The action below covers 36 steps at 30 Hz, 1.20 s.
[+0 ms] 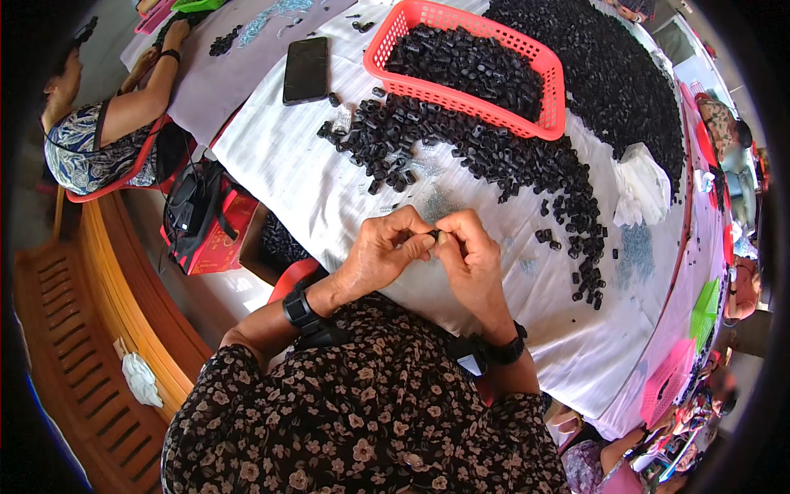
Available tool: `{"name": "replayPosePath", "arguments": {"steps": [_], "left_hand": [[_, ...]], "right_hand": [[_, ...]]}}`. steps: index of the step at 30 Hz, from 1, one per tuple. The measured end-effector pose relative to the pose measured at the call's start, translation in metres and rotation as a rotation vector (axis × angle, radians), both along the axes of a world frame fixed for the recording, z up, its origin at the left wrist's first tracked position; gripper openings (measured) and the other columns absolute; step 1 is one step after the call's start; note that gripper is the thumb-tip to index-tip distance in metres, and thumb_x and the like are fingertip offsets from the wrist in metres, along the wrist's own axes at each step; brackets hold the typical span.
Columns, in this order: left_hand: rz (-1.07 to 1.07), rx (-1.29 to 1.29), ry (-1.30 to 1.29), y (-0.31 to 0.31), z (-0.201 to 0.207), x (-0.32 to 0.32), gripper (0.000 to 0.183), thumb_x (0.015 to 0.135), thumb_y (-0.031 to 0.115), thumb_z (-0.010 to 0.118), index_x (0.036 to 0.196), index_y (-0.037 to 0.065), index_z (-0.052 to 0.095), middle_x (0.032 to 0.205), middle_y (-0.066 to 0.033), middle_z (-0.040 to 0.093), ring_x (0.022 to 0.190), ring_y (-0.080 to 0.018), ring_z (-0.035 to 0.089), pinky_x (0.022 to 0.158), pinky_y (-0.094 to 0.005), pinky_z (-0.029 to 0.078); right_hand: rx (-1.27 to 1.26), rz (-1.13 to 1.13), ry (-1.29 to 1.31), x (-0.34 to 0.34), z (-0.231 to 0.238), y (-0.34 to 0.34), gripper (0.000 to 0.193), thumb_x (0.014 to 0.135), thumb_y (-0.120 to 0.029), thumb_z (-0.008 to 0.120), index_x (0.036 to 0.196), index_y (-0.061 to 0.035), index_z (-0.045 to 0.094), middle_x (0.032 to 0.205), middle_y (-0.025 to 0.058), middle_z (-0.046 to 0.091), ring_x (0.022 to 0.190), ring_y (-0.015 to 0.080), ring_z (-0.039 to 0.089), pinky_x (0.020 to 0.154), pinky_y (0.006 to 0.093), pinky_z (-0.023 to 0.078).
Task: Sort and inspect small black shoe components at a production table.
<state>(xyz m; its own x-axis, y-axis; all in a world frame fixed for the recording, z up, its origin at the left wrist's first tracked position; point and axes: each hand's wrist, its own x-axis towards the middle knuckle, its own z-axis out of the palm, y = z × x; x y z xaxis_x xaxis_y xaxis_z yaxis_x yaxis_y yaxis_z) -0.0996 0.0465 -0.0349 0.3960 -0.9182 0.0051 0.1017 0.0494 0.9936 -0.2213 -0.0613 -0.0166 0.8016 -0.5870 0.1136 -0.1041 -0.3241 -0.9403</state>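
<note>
My left hand and my right hand meet fingertip to fingertip above the near edge of the white-covered table. Pinched between their thumbs and forefingers is a small black plastic piece, mostly hidden by the fingers. Just beyond the hands lies a thin scatter of tiny grey springs. Many loose black plastic pieces, short and hollow-looking, spread in a band behind and to the right. A red perforated basket filled with the same kind of pieces stands at the back.
A black phone lies at the back left, near a small clear bag. Crumpled white paper and a patch of springs are at right. A large black heap covers the far right. Another person sits at left, beyond a wooden bench.
</note>
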Motion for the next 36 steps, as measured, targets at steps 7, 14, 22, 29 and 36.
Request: {"name": "replayPosePath", "arguments": {"steps": [7, 14, 22, 29, 36], "left_hand": [[0.016, -0.050, 0.145, -0.009, -0.004, 0.001, 0.002, 0.088, -0.001, 0.057, 0.088, -0.002, 0.058, 0.079, -0.0030, 0.061, 0.072, -0.0079, 0.058, 0.066, -0.0216, 0.048], [0.097, 0.056, 0.137, -0.016, -0.008, -0.005, 0.008, 0.081, -0.005, 0.059, 0.074, 0.000, 0.058, 0.068, -0.0008, 0.060, 0.061, -0.0040, 0.052, 0.055, -0.0195, 0.044], [0.099, 0.070, 0.133, -0.018, -0.016, -0.013, 0.009, 0.080, -0.005, 0.058, 0.072, -0.001, 0.058, 0.066, -0.0006, 0.059, 0.059, -0.0041, 0.052, 0.052, -0.0198, 0.043], [0.125, 0.066, 0.141, -0.015, -0.011, -0.011, 0.008, 0.081, -0.005, 0.057, 0.074, -0.001, 0.059, 0.067, -0.0011, 0.060, 0.059, -0.0049, 0.053, 0.053, -0.0204, 0.044], [0.195, 0.070, 0.037, -0.013, 0.019, 0.043, 0.010, 0.086, 0.009, 0.059, 0.081, 0.000, 0.056, 0.071, -0.0063, 0.060, 0.059, -0.0123, 0.056, 0.057, -0.0244, 0.046]], "right_hand": [[-0.691, -0.054, 0.000, 0.007, -0.008, 0.013, 0.037, 0.076, -0.001, 0.058, 0.109, 0.0010, 0.042, 0.084, 0.0165, 0.053, 0.077, 0.0358, 0.056, 0.066, 0.0426, 0.048], [-0.777, -0.078, 0.112, 0.007, -0.021, 0.012, 0.043, 0.070, -0.009, 0.063, 0.107, 0.0018, 0.044, 0.076, 0.0132, 0.054, 0.070, 0.0290, 0.057, 0.060, 0.0379, 0.049], [-0.755, -0.099, 0.123, 0.005, -0.026, 0.015, 0.034, 0.066, -0.001, 0.063, 0.097, -0.0028, 0.049, 0.077, 0.0134, 0.059, 0.070, 0.0306, 0.059, 0.059, 0.0382, 0.049], [-0.748, -0.107, -0.012, 0.009, -0.028, 0.014, 0.036, 0.067, 0.000, 0.064, 0.100, -0.0038, 0.049, 0.077, 0.0133, 0.060, 0.068, 0.0305, 0.060, 0.057, 0.0379, 0.048], [-0.242, -0.181, -0.048, -0.010, -0.007, -0.022, 0.017, 0.082, -0.007, 0.062, 0.097, -0.0032, 0.054, 0.075, 0.0096, 0.057, 0.060, 0.0167, 0.055, 0.055, 0.0296, 0.047]]}}
